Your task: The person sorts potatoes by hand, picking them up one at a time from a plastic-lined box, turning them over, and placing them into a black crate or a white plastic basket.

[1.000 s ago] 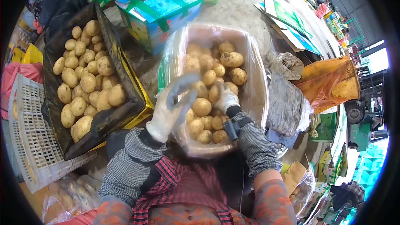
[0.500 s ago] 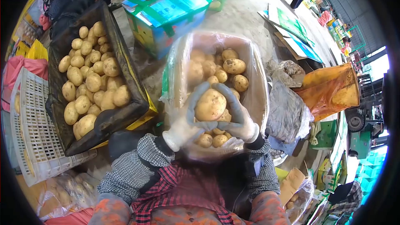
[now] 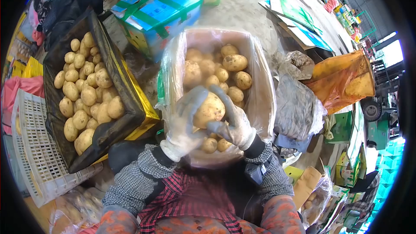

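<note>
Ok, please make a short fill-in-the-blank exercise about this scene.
The left hand and right hand hold one ____ together.
The box below them is lined with clear ____.
The crate on the left has a ____ liner.
Missing words: potato, plastic, black.

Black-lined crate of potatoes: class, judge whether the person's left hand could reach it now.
Probably yes: the crate lies open beside the left hand, nothing between, though it and the right hand hold a potato.
</note>
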Tool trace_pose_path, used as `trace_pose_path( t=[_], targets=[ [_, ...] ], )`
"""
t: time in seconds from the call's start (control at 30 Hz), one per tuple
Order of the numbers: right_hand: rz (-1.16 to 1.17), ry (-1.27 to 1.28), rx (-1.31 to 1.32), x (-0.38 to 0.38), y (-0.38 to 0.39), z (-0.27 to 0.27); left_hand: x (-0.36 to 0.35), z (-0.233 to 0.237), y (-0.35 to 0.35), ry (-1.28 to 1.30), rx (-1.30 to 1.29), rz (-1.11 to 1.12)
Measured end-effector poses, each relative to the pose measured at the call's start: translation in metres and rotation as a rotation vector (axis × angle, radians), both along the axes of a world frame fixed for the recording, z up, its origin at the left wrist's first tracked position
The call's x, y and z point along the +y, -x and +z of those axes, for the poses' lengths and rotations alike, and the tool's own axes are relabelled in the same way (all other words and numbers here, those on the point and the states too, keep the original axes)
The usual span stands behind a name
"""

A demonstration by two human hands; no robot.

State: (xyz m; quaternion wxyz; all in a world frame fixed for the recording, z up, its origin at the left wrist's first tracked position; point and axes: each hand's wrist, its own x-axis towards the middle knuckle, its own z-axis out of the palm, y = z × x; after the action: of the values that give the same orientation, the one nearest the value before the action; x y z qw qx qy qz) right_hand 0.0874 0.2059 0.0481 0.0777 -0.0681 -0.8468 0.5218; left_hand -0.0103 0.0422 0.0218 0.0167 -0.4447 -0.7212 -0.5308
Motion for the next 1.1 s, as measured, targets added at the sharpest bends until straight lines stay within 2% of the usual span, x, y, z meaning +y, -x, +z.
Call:
trace_pose_path(
  t=[0.1, 0.17, 0.27, 0.33, 0.47, 0.5, 0.6, 0.8, 0.9, 0.93, 1.03, 1.07, 1.1],
  targets=[
    [-0.072, 0.079, -0.047, -0.004, 0.000, -0.006, -0.006, -0.002, 0.002, 0.051, -0.023, -0.028],
    [-0.157, 0.247, -0.204, -0.004, 0.003, -0.007, -0.008, -0.002, 0.001, 0.050, -0.016, -0.028],
    [-0.098, 0.576, -0.064, -0.001, 0.001, 0.006, -0.010, 0.005, 0.001, 0.052, -0.009, -0.033],
    [-0.086, 0.402, 0.056, -0.004, 0.004, -0.004, -0.009, 0.006, 0.001, 0.036, 0.018, -0.031],
    [-0.139, 0.088, 0.104, -0.017, 0.002, -0.006, -0.010, 0.003, 0.002, 0.063, 0.060, -0.039],
    [-0.125, 0.200, 0.090, -0.014, 0.002, -0.005, -0.011, 0.004, 0.003, 0.092, 0.059, -0.049],
    [-0.084, 0.474, 0.086, 0.000, 0.001, -0.007, -0.011, 0.002, 0.001, 0.039, -0.157, -0.108],
    [-0.071, 0.396, 0.203, 0.004, 0.001, -0.013, -0.010, -0.011, 0.005, -0.089, -0.549, -0.207],
    [-0.040, 0.480, 0.125, 0.021, 0.001, -0.022, -0.007, -0.002, 0.001, -0.275, -0.754, -0.323],
    [-0.021, 0.438, 0.190, 0.023, 0.006, -0.020, -0.009, 0.001, 0.000, -0.329, -0.872, -0.362],
    [-0.111, 0.401, 0.053, 0.032, 0.006, -0.017, -0.023, 0.018, 0.005, -0.315, -0.916, -0.401],
    [-0.125, 0.463, 0.034, 0.035, 0.007, -0.020, -0.030, 0.028, 0.000, -0.427, -1.034, -0.485],
    [-0.096, 0.297, 0.032, 0.041, 0.006, -0.023, -0.040, 0.036, -0.006, -0.497, -1.126, -0.523]
  ],
)
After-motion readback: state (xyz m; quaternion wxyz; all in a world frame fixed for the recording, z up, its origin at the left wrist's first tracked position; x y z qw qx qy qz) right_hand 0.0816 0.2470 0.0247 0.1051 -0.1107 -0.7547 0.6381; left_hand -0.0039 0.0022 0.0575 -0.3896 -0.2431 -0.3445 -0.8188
